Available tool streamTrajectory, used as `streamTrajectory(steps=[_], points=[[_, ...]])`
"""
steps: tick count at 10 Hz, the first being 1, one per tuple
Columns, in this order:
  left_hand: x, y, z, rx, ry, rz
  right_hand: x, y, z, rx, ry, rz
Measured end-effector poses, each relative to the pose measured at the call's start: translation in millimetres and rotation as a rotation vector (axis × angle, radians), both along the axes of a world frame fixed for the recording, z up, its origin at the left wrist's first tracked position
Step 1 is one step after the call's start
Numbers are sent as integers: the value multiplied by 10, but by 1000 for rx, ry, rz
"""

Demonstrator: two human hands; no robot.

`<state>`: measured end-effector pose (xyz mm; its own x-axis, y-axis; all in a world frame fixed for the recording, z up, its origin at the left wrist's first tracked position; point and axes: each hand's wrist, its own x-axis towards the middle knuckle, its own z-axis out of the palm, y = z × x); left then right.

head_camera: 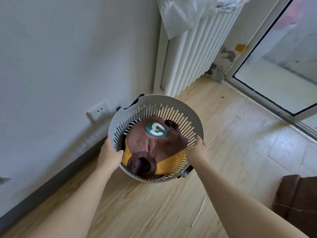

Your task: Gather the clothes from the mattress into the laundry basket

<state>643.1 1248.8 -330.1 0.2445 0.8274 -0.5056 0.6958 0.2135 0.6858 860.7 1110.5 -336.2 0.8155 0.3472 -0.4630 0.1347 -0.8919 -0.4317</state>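
A brown item (pixel 296 201) is cut off at the frame edge, right of the laundry basket (pixel 180 104), perhaps the mattress. The basket holds a brown garment (pixel 151 141) over yellow fabric (pixel 173 164), with striped cloth (pixel 131 125) mostly buried beneath. The left hand (pixel 109 152) and right hand (pixel 197 149) each clasp the basket's rim on opposite sides, near the wall.
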Motion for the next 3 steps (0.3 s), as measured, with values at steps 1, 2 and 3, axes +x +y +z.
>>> streamTrajectory(steps=[1, 2, 3], points=[[172, 16, 393, 217, 93, -180, -7, -62, 392, 28, -53, 77], [390, 23, 957, 349, 56, -341, 8, -137, 893, 91, -87, 93], [590, 17, 1530, 428, 20, -404, 42, -226, 1423, 178, -78, 72]])
